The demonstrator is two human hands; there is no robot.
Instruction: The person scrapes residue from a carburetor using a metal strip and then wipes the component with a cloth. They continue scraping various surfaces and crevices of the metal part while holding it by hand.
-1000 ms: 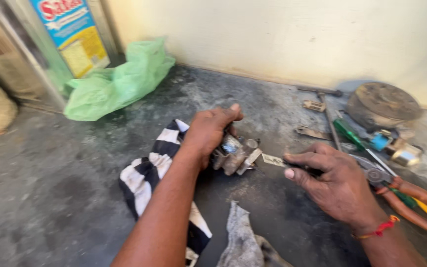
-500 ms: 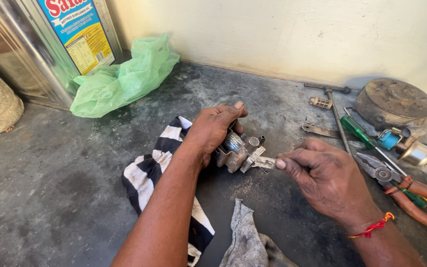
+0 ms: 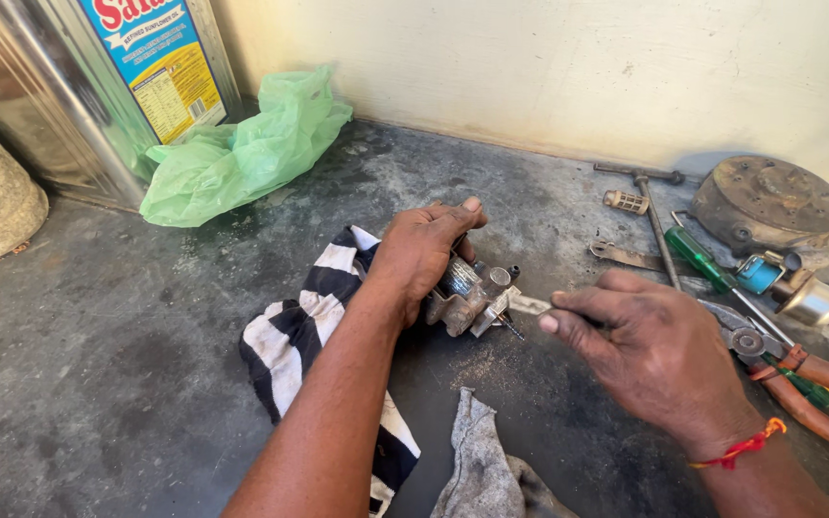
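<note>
A: Surface?
B: Dark, stained concrete floor (image 3: 98, 384) against a pale wall (image 3: 549, 67).

A: Hands?
B: Left hand (image 3: 424, 249) clamped over a small metal part (image 3: 467, 297), pinning it on the floor beside a black-and-white striped cloth (image 3: 290, 336). Right hand (image 3: 654, 350) pinches a thin metal tool (image 3: 528, 305), tip at the part's right side. Red thread on that wrist.

A: Around them?
B: Grey rag (image 3: 482, 465) just below, between the forearms. Right side: orange-handled pliers (image 3: 808, 384), green-handled screwdriver (image 3: 698, 254), round rusty metal housing (image 3: 769, 201) by the wall, more small tools scattered near it. Far left: green plastic bag (image 3: 242, 153) leaning on a large shiny tin can (image 3: 79, 86).
</note>
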